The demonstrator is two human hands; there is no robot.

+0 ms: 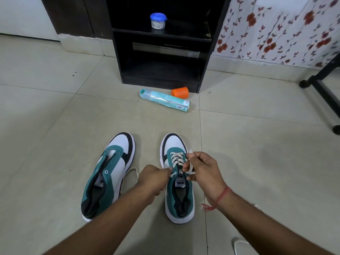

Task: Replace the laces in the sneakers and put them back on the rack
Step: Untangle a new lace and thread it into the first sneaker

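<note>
Two teal, white and black sneakers stand on the tiled floor with toes pointing away from me. The left sneaker (110,172) has no lace in its eyelets. The right sneaker (176,181) carries a cream lace (176,158) crossed through its lower eyelets. My left hand (154,178) pinches one lace end at an upper eyelet on the shoe's left side. My right hand (202,172) pinches the other lace end on the right side. A second cream lace (131,171) lies on the floor between the shoes, partly hidden by my left arm.
A black shelf rack (161,52) stands ahead against the wall, with a blue-lidded jar (158,21) on a shelf. A teal tube box (165,101) and an orange cup (180,92) lie before it. A black stand leg (323,92) crosses the floor at right.
</note>
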